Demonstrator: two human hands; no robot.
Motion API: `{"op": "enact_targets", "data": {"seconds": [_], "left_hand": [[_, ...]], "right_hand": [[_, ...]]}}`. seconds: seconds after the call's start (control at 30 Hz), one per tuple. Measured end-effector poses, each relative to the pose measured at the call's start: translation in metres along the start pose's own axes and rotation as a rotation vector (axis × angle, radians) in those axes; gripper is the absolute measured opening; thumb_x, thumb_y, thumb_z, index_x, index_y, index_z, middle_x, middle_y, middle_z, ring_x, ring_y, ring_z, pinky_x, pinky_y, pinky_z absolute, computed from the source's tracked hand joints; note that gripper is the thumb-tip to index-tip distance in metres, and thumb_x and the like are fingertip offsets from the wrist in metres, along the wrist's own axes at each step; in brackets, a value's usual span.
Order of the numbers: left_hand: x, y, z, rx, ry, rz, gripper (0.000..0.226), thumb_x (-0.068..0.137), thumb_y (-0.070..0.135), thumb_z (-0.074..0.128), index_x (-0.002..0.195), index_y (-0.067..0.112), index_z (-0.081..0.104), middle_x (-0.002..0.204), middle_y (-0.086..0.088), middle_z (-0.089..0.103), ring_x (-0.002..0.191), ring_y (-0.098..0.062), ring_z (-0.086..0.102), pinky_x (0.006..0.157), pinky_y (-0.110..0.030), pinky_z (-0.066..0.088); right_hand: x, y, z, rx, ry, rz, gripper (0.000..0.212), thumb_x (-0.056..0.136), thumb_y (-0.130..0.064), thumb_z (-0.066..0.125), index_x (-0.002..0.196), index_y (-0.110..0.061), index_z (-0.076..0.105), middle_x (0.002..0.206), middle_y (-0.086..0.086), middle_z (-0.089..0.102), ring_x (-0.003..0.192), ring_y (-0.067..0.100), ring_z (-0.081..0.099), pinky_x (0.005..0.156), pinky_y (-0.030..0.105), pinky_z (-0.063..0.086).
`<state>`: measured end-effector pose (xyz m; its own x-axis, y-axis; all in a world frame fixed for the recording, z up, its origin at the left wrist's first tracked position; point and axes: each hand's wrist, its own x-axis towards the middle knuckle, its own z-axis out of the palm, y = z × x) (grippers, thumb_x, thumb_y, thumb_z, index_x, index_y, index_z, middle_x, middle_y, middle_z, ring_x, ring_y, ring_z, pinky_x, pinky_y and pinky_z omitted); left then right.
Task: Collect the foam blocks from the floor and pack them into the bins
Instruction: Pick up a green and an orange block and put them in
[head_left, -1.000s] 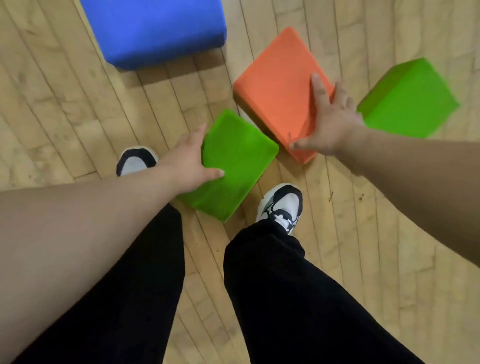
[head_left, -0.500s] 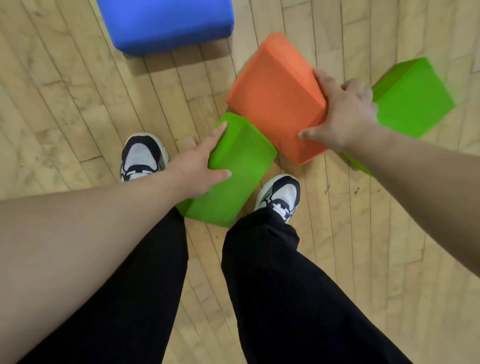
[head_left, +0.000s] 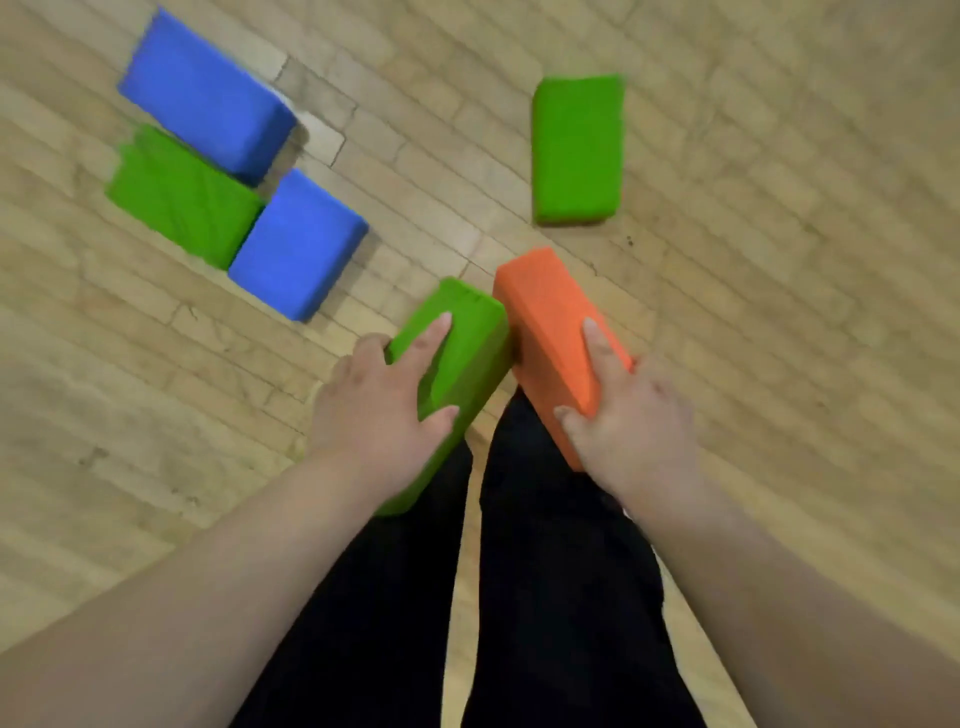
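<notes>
a downward view of a wooden floor (head_left: 779, 270), slightly smeared by motion.

at the far left, three foam blocks are clustered on the boards. a far-left green block (head_left: 176, 200) is laid flat, with an upper blue block (head_left: 208, 98) pressed along its far side. a lower blue block (head_left: 298, 244) is set against the green one's right end, and its far corner is met by the upper blue block.

nearer the middle, a held green block (head_left: 467, 343) is gripped by the left hand (head_left: 374, 410). the forefinger is stretched along the top face, the thumb is pressed on the near side, and the other fingers are wrapped over the left edge. the block is carried clear of the floor, above the left leg.

just beside it, an orange block (head_left: 545, 317) is clasped by the right hand (head_left: 628, 421), with the forefinger laid along one face, the thumb set on the opposite face and the remaining fingers curled round the right edge. whether the two carried blocks touch at their far corners cannot be told.

beyond the orange block, a lone green block (head_left: 576, 150) is left flat on the floor, well apart from the cluster.

below the hands, black trousers (head_left: 545, 597) are seen, by which the floor underneath is hidden.
</notes>
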<state>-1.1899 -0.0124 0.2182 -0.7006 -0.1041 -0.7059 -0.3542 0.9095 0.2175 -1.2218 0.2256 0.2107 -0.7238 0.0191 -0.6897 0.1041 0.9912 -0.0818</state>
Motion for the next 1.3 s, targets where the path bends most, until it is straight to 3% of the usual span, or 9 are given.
{"op": "enact_targets", "data": {"seconds": [0.27, 0.53, 0.67, 0.93, 1.17, 1.3], "left_hand": [[-0.177, 0.126, -0.038, 0.385, -0.129, 0.473, 0.089, 0.092, 0.065, 0.055, 0.157, 0.055, -0.005, 0.143, -0.007, 0.034, 0.129, -0.030, 0.043, 0.105, -0.045, 0.045], [-0.377, 0.215, 0.066, 0.706, -0.153, 0.889, 0.087, 0.092, 0.066, 0.053, 0.157, 0.052, -0.003, 0.141, -0.010, 0.037, 0.126, -0.033, 0.045, 0.102, -0.046, 0.045], [-0.497, 0.264, 0.155, 0.667, -0.251, 1.026, 0.087, 0.091, 0.064, 0.057, 0.158, 0.053, 0.001, 0.145, -0.010, 0.035, 0.133, -0.035, 0.042, 0.108, -0.048, 0.043], [-0.773, 0.406, 0.288, 0.612, -0.344, 1.636, 0.087, 0.092, 0.064, 0.056, 0.157, 0.055, -0.002, 0.147, -0.008, 0.034, 0.129, -0.034, 0.049, 0.101, -0.046, 0.046], [-0.983, 0.477, 0.374, 0.403, -0.538, 1.976, 0.088, 0.091, 0.062, 0.061, 0.158, 0.054, 0.005, 0.138, -0.005, 0.039, 0.128, -0.030, 0.049, 0.106, -0.046, 0.042], [-1.077, 0.503, 0.424, 0.257, -0.673, 2.063, 0.088, 0.092, 0.054, 0.066, 0.162, 0.045, 0.014, 0.138, -0.009, 0.046, 0.131, -0.029, 0.047, 0.105, -0.036, 0.036]], "right_hand": [[-0.284, 0.096, -0.001, 0.433, 0.126, 0.507, 0.088, 0.092, -0.064, 0.051, 0.158, -0.047, -0.004, 0.129, 0.009, 0.046, 0.115, 0.029, 0.051, 0.099, 0.045, 0.046], [-0.527, 0.185, 0.098, 0.734, 0.250, 0.802, 0.086, 0.090, -0.063, 0.053, 0.160, -0.047, 0.006, 0.128, 0.008, 0.046, 0.118, 0.031, 0.050, 0.098, 0.045, 0.044], [-0.669, 0.246, 0.154, 0.770, 0.346, 1.024, 0.085, 0.090, -0.064, 0.054, 0.159, -0.047, 0.007, 0.134, 0.008, 0.045, 0.120, 0.031, 0.050, 0.100, 0.046, 0.044], [-0.936, 0.309, 0.224, 0.966, 0.787, 1.682, 0.086, 0.087, -0.061, 0.060, 0.159, -0.048, 0.014, 0.132, 0.003, 0.044, 0.120, 0.028, 0.051, 0.101, 0.047, 0.047], [-1.085, 0.334, 0.255, 0.973, 1.199, 2.073, 0.086, 0.089, -0.062, 0.059, 0.158, -0.051, 0.007, 0.138, 0.003, 0.043, 0.125, 0.028, 0.052, 0.105, 0.047, 0.045], [-1.149, 0.376, 0.265, 0.936, 1.449, 2.181, 0.088, 0.090, -0.060, 0.062, 0.159, -0.050, 0.008, 0.141, 0.004, 0.043, 0.128, 0.029, 0.050, 0.106, 0.043, 0.043]]}}
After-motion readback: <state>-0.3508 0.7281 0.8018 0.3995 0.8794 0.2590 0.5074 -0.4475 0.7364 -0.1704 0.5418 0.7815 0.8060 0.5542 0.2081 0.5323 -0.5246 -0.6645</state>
